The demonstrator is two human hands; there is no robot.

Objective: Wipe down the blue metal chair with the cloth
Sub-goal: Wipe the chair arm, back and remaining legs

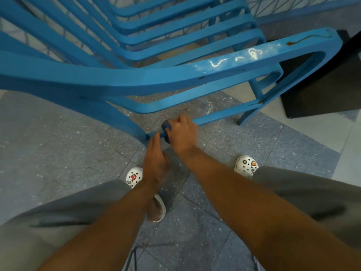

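Note:
The blue metal chair (121, 79) fills the upper half of the view, its armrest bearing white smears and a brown drip. Down near the floor, my right hand (182, 133) grips a dark blue cloth (166, 130) against the chair's lowest side bar. My left hand (155, 163) reaches in just below and left of it, fingers straight, fingertips touching the same bar by the rear leg. Most of the cloth is hidden under my right hand.
Speckled grey floor tiles (58, 157) lie below. A black panel (322, 90) stands at the right beside the chair's front leg. My two feet in white clogs (246, 166) are planted behind my hands. A blue mesh fence (302, 4) runs along the top.

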